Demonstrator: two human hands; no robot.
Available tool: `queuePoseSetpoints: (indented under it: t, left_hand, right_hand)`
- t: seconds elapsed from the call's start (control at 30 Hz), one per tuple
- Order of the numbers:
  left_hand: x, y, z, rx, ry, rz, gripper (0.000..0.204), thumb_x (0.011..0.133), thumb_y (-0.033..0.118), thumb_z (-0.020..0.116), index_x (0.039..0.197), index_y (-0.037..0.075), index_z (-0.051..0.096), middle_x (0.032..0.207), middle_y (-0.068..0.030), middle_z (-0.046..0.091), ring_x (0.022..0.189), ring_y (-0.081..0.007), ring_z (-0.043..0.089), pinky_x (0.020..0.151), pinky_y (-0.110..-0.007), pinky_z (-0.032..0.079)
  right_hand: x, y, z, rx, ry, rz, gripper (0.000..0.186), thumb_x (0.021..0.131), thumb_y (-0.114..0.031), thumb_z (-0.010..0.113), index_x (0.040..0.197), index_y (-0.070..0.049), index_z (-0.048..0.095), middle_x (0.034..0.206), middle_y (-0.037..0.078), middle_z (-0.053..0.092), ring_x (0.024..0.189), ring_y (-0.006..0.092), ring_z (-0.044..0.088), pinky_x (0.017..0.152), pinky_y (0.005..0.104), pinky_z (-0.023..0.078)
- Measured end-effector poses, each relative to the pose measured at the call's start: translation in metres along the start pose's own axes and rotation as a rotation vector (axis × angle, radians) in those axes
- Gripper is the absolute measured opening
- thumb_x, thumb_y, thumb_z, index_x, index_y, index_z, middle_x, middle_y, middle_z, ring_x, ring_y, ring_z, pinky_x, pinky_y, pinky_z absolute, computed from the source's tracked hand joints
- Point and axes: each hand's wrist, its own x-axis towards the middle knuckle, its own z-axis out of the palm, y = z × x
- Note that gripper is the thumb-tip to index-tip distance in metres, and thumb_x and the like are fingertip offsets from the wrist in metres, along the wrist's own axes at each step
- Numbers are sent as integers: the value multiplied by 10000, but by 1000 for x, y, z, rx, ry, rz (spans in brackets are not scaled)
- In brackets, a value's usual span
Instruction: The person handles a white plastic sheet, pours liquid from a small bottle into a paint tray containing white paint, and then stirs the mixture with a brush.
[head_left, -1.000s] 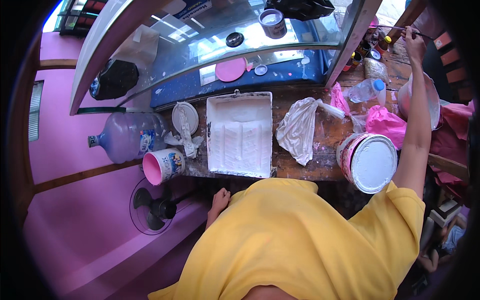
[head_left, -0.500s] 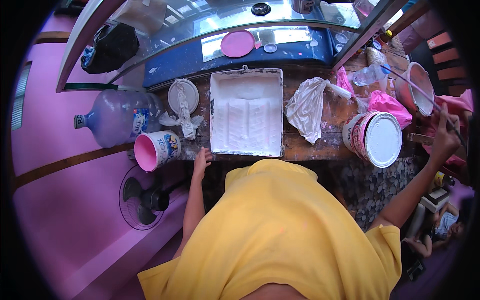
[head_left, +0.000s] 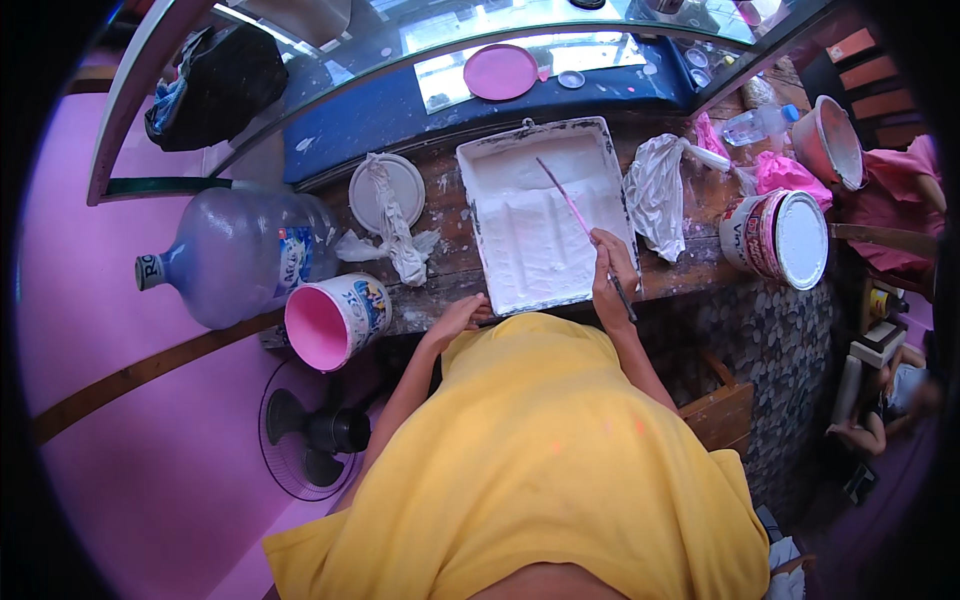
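My right hand [head_left: 615, 278] is closed around a long thin stick [head_left: 566, 197], pinkish toward its upper end and dark below the hand. The stick slants up and left over a white-coated paint tray [head_left: 535, 262] with a ribbed slope. I cannot tell whether its tip touches the tray. My left hand [head_left: 462, 318] rests at the table's front edge by the tray's near left corner, fingers stretched and holding nothing. Left of it, a white bucket [head_left: 368, 305], pink inside, lies tilted toward me. A lidded paint pail [head_left: 775, 238] stands to the right.
A big clear water jug [head_left: 235, 250] lies at left, near a round lid [head_left: 408, 185] under a twisted white bag [head_left: 398, 235]. Another white bag [head_left: 656, 195] lies right of the tray. A fan [head_left: 320, 430] stands lower left; a person in pink [head_left: 895, 205] is at right.
My right hand has swung left with the stick, from the far right to over the tray. The tray now sits slightly turned. My left hand has come to the tray's corner.
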Motion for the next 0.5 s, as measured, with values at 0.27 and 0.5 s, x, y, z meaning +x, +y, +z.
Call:
queuePoseSetpoints:
  t: [0.27, 0.5]
  left_hand:
    - [9, -39, -68, 179, 42, 74, 464, 903, 431, 406, 1141, 53, 534, 1048, -108, 593, 976, -210, 553, 829, -339, 424]
    - [23, -41, -74, 879, 108, 81, 447, 790, 452, 523, 948, 44, 611, 944, -176, 622, 924, -319, 583, 790, -403, 439]
  right_hand:
    - [-37, 27, 28, -327, 2, -90, 245, 821, 8, 527, 1061, 45, 559, 947, 185, 581, 886, 318, 575, 744, 363, 467]
    - [-61, 19, 48, -286, -294, -250, 339, 783, 35, 553, 1120, 21, 532, 986, 184, 574, 906, 319, 564, 772, 354, 465]
